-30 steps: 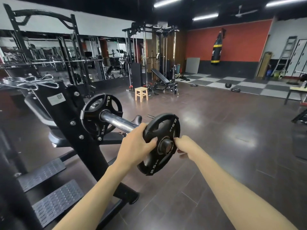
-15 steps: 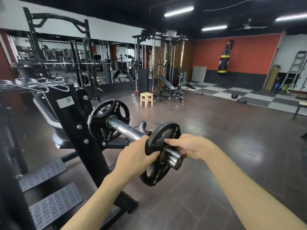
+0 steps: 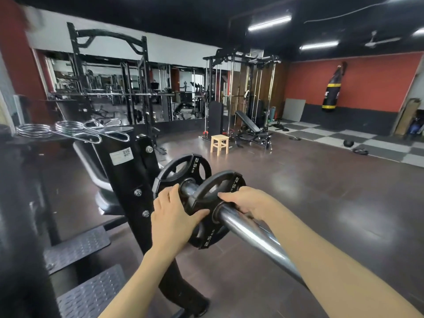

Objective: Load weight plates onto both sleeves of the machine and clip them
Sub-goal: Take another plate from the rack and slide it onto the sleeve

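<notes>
A chrome sleeve (image 3: 247,232) juts from the black machine frame (image 3: 128,180) toward me. One black 2.5 kg plate (image 3: 183,168) sits at the sleeve's inner end against the frame. A second black 2.5 kg plate (image 3: 213,203) is threaded on the sleeve a short way out from the first. My left hand (image 3: 174,214) grips its left rim, thumb across the face. My right hand (image 3: 247,199) grips its right rim, fingers curled over the edge. Two chrome spring clips (image 3: 75,129) lie on top of the machine at the left.
Black textured footplates (image 3: 89,292) lie at the lower left. A wooden stool (image 3: 219,143) and an incline bench (image 3: 250,127) with a cable rack stand further back. A punching bag (image 3: 332,88) hangs on the red wall. Open dark floor spreads to the right.
The second plate has slid from the sleeve's tip inward toward the first plate, both hands moving with it. Much more bare sleeve now shows on my side of it.
</notes>
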A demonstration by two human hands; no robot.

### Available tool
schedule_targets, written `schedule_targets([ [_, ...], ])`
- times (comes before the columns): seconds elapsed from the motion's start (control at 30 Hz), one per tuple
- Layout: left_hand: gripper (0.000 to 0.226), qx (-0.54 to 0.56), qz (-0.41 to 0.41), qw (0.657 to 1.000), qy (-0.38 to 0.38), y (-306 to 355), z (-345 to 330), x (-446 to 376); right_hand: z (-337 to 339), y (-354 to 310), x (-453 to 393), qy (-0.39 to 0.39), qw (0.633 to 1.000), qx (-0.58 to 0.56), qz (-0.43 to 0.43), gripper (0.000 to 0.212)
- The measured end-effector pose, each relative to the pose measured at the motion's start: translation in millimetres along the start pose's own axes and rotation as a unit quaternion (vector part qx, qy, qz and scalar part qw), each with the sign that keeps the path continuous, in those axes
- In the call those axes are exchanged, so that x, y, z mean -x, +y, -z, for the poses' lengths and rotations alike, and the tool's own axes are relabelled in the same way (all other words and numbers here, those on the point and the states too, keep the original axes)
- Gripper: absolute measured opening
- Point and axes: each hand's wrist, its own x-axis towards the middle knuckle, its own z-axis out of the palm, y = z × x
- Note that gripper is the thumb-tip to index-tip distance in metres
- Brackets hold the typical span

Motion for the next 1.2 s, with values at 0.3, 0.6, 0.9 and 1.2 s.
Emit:
schedule_targets([
  [0.3,0.114,-0.037,0.051,0.998,0.011,-60,-2,-79,-53,-52,-74,0.023,0.999,0.022,0.041,0.063],
  [0.6,0.051,0.070,0.064,0.990,-0.101,-78,-7,-104,-55,-64,-91,0.035,0.997,0.065,0.024,0.047],
  [0.9,0.057,0.162,0.085,0.972,-0.148,-70,-5,-100,-74,-51,-76,0.065,0.991,-0.016,0.119,0.018],
  [1.2,0.072,0.130,0.087,0.973,-0.172,-64,14,-91,-76,-52,-64,0.112,0.988,0.046,0.098,0.060],
])
